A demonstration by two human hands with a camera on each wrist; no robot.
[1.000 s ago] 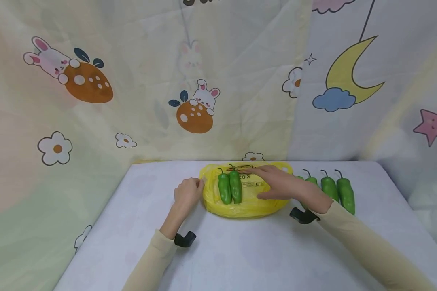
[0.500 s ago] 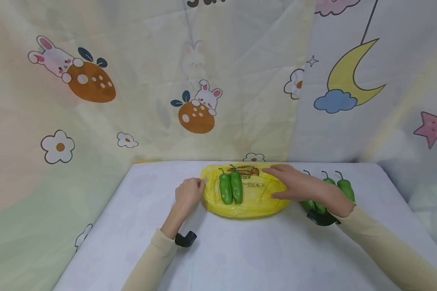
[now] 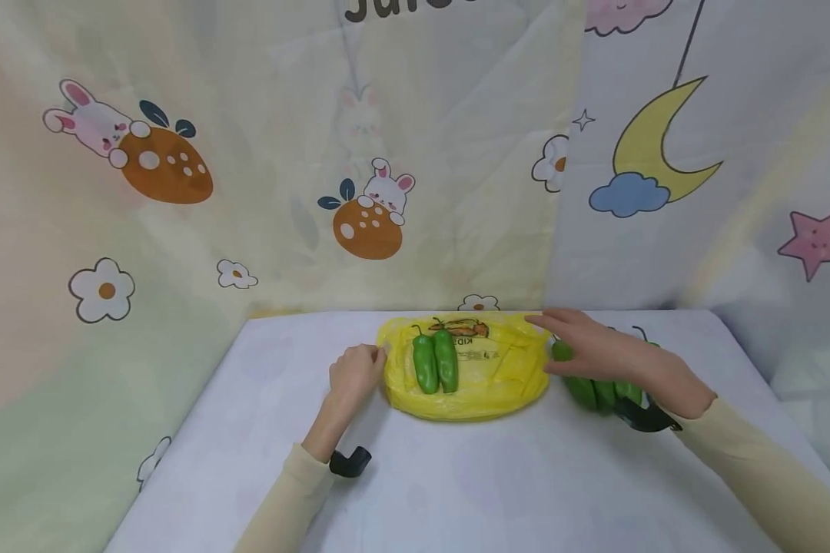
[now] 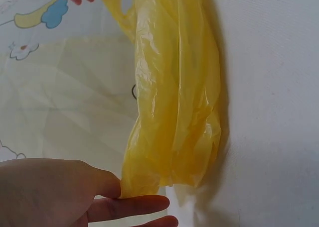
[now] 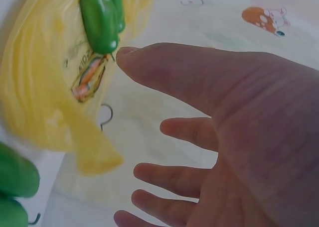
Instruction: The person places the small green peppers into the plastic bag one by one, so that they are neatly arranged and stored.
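A yellow plastic bag (image 3: 491, 395) with a printed picture lies at the back of the table. Two long green peppers (image 3: 425, 365) lie side by side on its left half. At the bag's left edge my left hand (image 3: 354, 375) pinches the plastic; the left wrist view has the bag (image 4: 169, 87) caught between thumb and finger. My right hand (image 3: 612, 349), its fingers spread and holding nothing, hovers just right of the bag. Beneath it lies a row of more green peppers (image 3: 581, 392), partly hidden by the hand and wrist.
The white tabletop (image 3: 443, 484) runs from the bag toward me. Right behind the table's back edge hangs a printed cloth (image 3: 277, 184) with rabbits, flowers and a moon. Each wrist wears a black camera band (image 3: 350, 462).
My right hand has moved right, from above the bag to above the row of peppers, uncovering the bag's print. The left hand keeps its pinch at the bag's left edge.
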